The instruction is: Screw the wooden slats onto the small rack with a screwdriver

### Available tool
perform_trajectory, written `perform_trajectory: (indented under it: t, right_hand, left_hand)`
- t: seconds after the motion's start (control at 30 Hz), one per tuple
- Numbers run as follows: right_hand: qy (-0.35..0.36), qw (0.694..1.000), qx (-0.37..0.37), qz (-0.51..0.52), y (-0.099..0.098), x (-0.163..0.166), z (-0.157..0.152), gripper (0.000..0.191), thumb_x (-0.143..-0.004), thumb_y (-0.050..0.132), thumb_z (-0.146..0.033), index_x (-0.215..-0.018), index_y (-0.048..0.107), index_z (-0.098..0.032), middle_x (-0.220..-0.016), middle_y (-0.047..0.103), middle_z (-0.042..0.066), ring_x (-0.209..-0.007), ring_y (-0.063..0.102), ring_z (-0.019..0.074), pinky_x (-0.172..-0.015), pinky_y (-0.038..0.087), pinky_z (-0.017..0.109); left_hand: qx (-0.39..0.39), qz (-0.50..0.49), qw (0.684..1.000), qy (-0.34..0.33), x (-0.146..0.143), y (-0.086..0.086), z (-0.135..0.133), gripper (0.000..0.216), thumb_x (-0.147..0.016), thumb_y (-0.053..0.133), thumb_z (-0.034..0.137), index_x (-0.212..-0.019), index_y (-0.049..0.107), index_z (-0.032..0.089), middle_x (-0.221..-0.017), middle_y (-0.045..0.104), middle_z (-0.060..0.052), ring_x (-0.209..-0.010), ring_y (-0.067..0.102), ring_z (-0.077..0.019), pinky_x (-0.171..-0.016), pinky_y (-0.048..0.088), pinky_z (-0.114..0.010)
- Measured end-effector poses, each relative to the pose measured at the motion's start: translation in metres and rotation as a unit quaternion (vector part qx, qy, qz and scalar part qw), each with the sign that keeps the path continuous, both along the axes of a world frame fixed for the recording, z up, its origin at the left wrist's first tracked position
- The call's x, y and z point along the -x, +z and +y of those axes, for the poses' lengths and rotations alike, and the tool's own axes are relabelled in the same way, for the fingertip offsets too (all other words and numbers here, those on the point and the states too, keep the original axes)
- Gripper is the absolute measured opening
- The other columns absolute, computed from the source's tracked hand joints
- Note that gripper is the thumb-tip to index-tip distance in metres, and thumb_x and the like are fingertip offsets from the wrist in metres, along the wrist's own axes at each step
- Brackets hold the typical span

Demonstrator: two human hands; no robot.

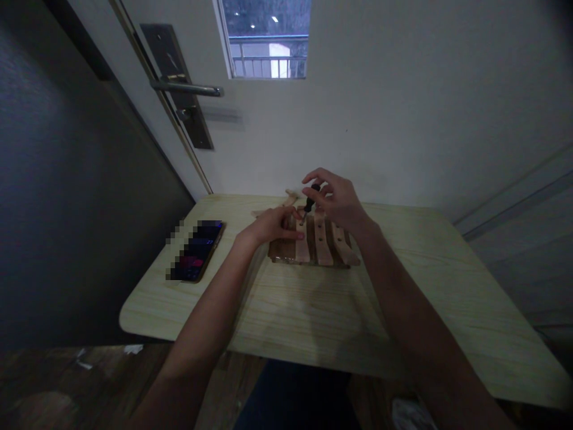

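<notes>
White door (403, 125) at the back, then a pale wood-grain counter (447, 286). At mid-counter, a brown slab (282, 249) beneath three pale wooden strips (323, 252); to the left, a smartphone (199, 254). Left hand (267, 227) with fingers against the leftmost strip, impossible to tell whether pinching anything. Right hand (342, 200) with fingers narrowed around a black-handled screwdriver (309, 204), tip down at that strip.

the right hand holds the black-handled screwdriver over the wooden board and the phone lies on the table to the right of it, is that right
Wrong side for the phone: the head view shows it on the table to the left of the wooden board. The right hand does hold the black-handled screwdriver over it.
</notes>
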State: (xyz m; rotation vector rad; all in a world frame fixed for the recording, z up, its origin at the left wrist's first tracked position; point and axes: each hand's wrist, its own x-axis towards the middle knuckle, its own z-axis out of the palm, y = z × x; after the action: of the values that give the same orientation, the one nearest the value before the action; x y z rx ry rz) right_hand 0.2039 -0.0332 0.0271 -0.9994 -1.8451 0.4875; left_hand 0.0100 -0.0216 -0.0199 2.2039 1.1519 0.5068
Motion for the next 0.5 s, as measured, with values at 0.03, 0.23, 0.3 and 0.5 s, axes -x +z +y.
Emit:
perform_trajectory:
  t: [0.03,0.23,0.3,0.5]
  right_hand:
    - [0.014,1.000,0.006,0.004,0.001,-0.001,0.000,0.015,-0.082,0.066,-0.035,-0.088,0.065,-0.020,-0.081,0.064,0.000,-0.065,0.055,0.0110,-0.060,0.046,0.025]
    - [0.090,0.994,0.059,0.007,0.007,-0.013,0.001,0.022,-0.081,0.064,-0.032,-0.097,0.071,-0.018,-0.097,0.071,0.006,-0.071,0.060,0.0124,-0.062,0.051,0.026]
    - [0.118,0.990,0.073,0.002,0.008,-0.016,0.000,0.027,-0.082,0.062,-0.030,-0.104,0.072,-0.018,-0.103,0.071,0.007,-0.074,0.062,0.0131,-0.062,0.051,0.026]
    - [0.067,0.997,0.039,-0.028,0.011,-0.014,-0.002,0.016,-0.072,0.073,-0.030,-0.083,0.070,-0.018,-0.077,0.068,0.002,-0.068,0.058,0.0132,-0.061,0.047,0.027]
  left_hand:
    - [0.001,-0.005,1.000,-0.002,0.000,0.000,0.000,0.045,-0.071,0.081,0.040,-0.106,0.065,0.017,-0.060,0.045,0.006,-0.057,0.044,-0.0117,-0.057,0.031,-0.024]
    - [0.004,-0.016,1.000,-0.006,0.001,-0.001,0.001,0.044,-0.070,0.081,0.041,-0.103,0.064,0.017,-0.059,0.043,0.008,-0.054,0.041,-0.0104,-0.055,0.030,-0.023]
    - [0.003,-0.014,1.000,-0.003,0.001,-0.001,0.001,0.044,-0.069,0.081,0.042,-0.102,0.065,0.018,-0.059,0.042,0.008,-0.055,0.041,-0.0105,-0.055,0.030,-0.023]
    - [-0.009,-0.001,1.000,-0.001,0.000,-0.001,0.001,0.044,-0.070,0.081,0.041,-0.104,0.065,0.018,-0.058,0.044,0.008,-0.054,0.041,-0.0102,-0.056,0.029,-0.024]
